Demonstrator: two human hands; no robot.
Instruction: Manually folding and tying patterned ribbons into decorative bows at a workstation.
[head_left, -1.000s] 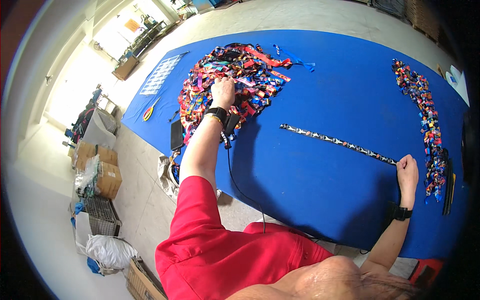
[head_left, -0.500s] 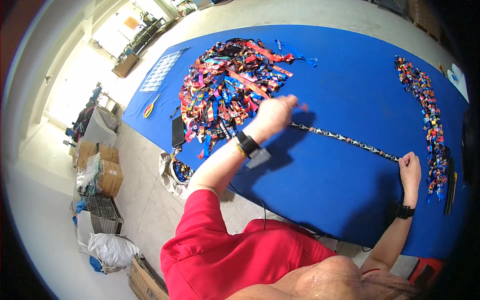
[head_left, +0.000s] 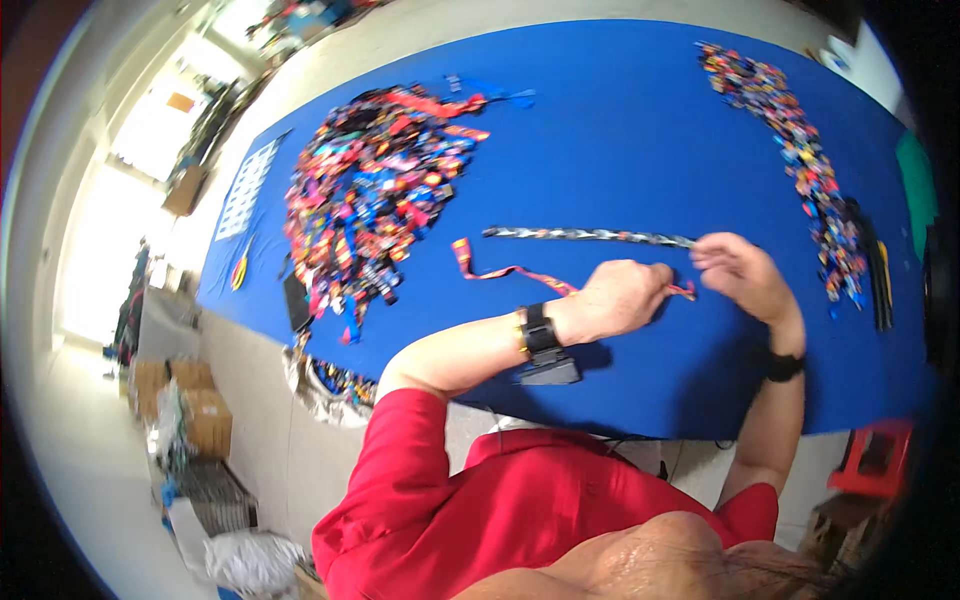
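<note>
Pinched in my left hand point(head_left: 622, 298) is a narrow red ribbon strap point(head_left: 510, 270) with yellow marks. Its loose length trails left across the blue cloth, and a short end pokes out by my fingertips. Farther off, a black-and-white patterned strap point(head_left: 590, 235) lies almost straight on the cloth. My right hand point(head_left: 742, 278) is beside that strap's right end, fingers bent and somewhat apart, with nothing visible in them. Motion blurs it a little. A big heap of colourful straps point(head_left: 380, 190) spreads over the left of the table.
A long row of small colourful bundled pieces point(head_left: 790, 140) runs down the right side, with dark strips point(head_left: 878, 270) beside it. Yellow-handled scissors point(head_left: 240, 268) and a white gridded sheet point(head_left: 245, 190) lie far left. A red stool point(head_left: 872, 458) stands below the table's right edge.
My left hand has moved right and nearer, bringing the red strap over beside my right hand. The patterned strap now lies loose, freed from my right hand's pinch. The whole view has shifted.
</note>
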